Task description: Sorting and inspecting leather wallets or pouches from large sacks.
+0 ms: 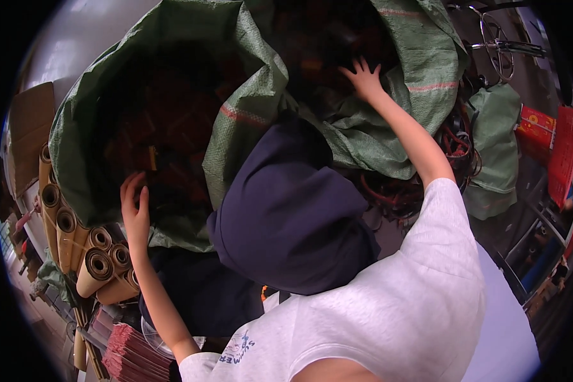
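Observation:
Two big green woven sacks stand with their mouths wide. My left hand (135, 202) is at the near rim of the left sack (242, 105), thumb and fingers apart and nothing visible in them. Dim dark-red pieces (165, 121) lie inside that sack, too dark to name, and a small yellow piece (152, 157) shows near my fingertips. My right hand (365, 81) reaches over the mouth of the right sack (426, 70), fingers spread, holding nothing. What lies deep in that sack is lost in shadow. Dark blue cloth (293, 210) bulges up between my arms.
Rolled brown sheets (97, 262) stand at the left, near a cardboard sheet (30, 137). A stack of reddish sheets (134, 353) lies at lower left. On the right are red cords (455, 143), a smaller green sack (495, 149), red packages (535, 127) and a metal-framed stand (500, 48).

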Demonstrator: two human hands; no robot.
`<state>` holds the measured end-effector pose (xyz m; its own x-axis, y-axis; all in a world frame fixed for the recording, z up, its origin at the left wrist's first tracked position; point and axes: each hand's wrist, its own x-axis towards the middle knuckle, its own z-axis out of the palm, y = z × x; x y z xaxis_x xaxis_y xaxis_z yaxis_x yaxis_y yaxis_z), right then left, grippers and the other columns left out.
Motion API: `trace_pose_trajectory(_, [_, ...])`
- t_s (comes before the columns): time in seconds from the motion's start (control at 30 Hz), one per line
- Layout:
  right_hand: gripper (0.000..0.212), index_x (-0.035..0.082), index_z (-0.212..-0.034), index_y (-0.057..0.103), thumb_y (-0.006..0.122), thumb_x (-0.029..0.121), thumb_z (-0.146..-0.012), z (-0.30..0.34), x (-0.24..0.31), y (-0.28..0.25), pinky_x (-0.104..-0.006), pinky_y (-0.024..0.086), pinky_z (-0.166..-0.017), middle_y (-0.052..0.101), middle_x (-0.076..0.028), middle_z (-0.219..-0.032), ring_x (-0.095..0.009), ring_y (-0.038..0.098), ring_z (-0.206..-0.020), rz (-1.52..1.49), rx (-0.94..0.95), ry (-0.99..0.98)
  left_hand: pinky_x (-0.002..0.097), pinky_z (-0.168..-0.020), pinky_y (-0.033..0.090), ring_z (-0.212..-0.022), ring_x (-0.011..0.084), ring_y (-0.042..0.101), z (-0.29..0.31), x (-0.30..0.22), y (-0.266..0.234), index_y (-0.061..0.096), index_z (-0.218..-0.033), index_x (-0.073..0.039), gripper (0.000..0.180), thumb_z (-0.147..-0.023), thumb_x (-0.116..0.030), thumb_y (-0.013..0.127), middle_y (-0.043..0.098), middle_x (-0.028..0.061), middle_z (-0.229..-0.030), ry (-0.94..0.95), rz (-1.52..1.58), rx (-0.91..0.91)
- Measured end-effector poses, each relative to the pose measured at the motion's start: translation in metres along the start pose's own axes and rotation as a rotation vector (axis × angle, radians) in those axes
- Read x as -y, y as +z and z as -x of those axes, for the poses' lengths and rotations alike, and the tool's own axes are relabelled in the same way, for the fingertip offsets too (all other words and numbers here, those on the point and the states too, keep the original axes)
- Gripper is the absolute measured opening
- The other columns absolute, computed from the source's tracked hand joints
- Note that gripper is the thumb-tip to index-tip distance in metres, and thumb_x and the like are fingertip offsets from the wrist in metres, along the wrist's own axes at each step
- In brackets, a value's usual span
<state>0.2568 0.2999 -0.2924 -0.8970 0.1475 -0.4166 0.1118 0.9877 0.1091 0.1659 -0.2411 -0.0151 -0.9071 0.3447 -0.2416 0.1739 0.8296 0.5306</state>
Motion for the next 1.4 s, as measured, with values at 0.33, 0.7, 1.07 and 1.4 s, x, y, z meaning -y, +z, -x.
trace_pose_trajectory(0.33, [0.064,0.035,-0.130,0.040,0.063,0.016,-0.073,-0.015,-0.005,-0.025,-0.0510,0.044,-0.086,0.049,-0.017,-0.123,-0.033,0.048,-0.115,-0.117,0.020,-0.024,0.0301,-0.094,0.037,-0.111,0.0242,0.048,0.000,0.002,-0.006,0.055,-0.113,-0.004,0.026,-0.088,-0.010,0.050,0.050,0.0114,-0.118,-0.007,0.045,-0.010])
trace_pose_trajectory(0.7, [0.026,0.001,-0.100,0.062,0.069,0.014,-0.079,0.026,-0.079,-0.214,-0.0259,0.046,-0.076,0.064,-0.001,-0.092,-0.008,0.058,-0.084,-1.278,-0.457,-0.058,0.0264,-0.084,0.043,-0.100,0.0167,0.055,0.004,-0.041,-0.044,0.055,-0.114,-0.003,0.026,-0.089,-0.011,0.052,0.054,0.0090,-0.114,0.137,0.181,-0.034])
trace_pose_trajectory(1.07, [0.027,0.006,-0.099,0.060,0.072,0.013,-0.076,0.072,0.233,-0.408,-0.0262,0.046,-0.074,0.062,0.000,-0.096,-0.009,0.057,-0.088,-1.643,0.041,-0.772,0.0269,-0.083,0.045,-0.101,0.0146,0.054,0.014,-0.071,-0.054,0.028,-0.137,-0.009,0.062,-0.088,-0.033,0.058,0.045,0.0132,-0.128,0.145,1.042,-0.007])
trace_pose_trajectory(1.4, [0.046,0.011,-0.119,0.043,0.067,0.014,-0.080,0.038,0.300,-0.376,-0.0371,0.051,-0.082,0.053,-0.004,-0.108,-0.019,0.058,-0.102,-1.543,0.401,-0.604,0.0282,-0.076,0.045,-0.087,0.0162,0.059,0.008,0.045,-0.064,0.054,-0.105,-0.002,0.035,-0.074,-0.012,0.067,0.063,0.0081,-0.094,-0.085,0.530,-0.481])
